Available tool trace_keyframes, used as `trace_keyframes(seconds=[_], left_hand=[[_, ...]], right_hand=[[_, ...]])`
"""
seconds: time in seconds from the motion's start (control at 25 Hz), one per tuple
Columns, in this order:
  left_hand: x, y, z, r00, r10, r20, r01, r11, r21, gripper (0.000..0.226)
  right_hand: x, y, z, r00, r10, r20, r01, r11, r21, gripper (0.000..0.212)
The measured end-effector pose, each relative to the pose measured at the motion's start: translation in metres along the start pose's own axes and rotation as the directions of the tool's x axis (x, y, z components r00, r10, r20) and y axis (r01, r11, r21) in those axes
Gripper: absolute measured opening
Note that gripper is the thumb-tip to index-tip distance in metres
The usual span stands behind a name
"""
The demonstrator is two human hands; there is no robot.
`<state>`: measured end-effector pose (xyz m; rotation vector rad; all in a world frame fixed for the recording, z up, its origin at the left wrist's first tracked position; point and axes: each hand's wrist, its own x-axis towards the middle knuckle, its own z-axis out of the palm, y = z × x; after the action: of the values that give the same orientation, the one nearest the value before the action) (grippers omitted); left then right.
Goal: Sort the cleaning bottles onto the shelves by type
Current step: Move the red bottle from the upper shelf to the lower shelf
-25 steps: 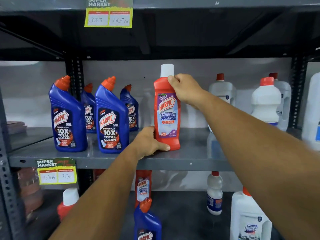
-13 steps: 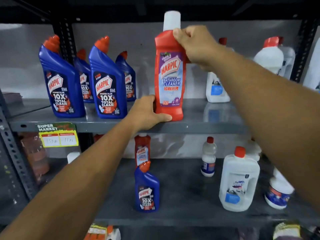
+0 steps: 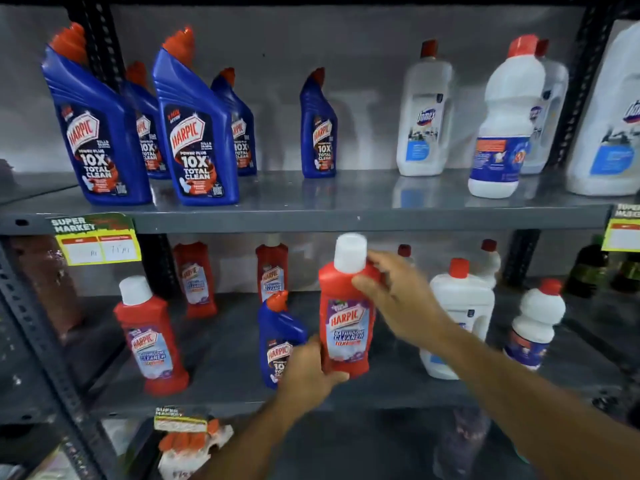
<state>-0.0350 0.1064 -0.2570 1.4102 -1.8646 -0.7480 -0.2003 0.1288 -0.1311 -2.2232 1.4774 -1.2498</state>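
Note:
A red Harpic bathroom cleaner bottle [image 3: 347,320] with a white cap is held upright in front of the lower shelf [image 3: 221,400]. My right hand [image 3: 398,299] grips its shoulder and my left hand [image 3: 308,372] holds its base. Three more red Harpic bottles [image 3: 149,341] stand on the lower shelf, left and behind. A small blue Harpic bottle [image 3: 277,337] stands just left of the held one. Several blue Harpic bottles [image 3: 194,129] fill the left of the upper shelf [image 3: 311,221], with one blue bottle [image 3: 318,129] apart at its middle.
White bottles with red caps [image 3: 424,116] stand at the upper shelf's right, and more white bottles [image 3: 460,313] on the lower shelf's right. Dark green bottles [image 3: 588,268] sit far right. A grey upright post [image 3: 45,341] runs down the left. Packets [image 3: 187,441] lie below.
Both hands have carried the red bottle off the upper shelf and down to the lower shelf level. The view has tilted downward, revealing more of the lower shelf.

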Motion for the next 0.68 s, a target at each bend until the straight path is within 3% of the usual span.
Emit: trace_keyframes(seconds=[0.32,0.68], left_hand=[[0.04,-0.048,0.072,0.979,-0.175,0.104,0.181,0.982,-0.051,0.064],[0.049,-0.059,0.083,0.966,-0.238,0.1,0.238,0.971,0.016,0.063]], right_hand=[[0.015,0.099,0.066,0.99,0.122,0.066,-0.123,0.992,0.019,0.038],[0.007,0.127,0.083,0.979,0.201,0.012,-0.199,0.953,0.231,0.051]])
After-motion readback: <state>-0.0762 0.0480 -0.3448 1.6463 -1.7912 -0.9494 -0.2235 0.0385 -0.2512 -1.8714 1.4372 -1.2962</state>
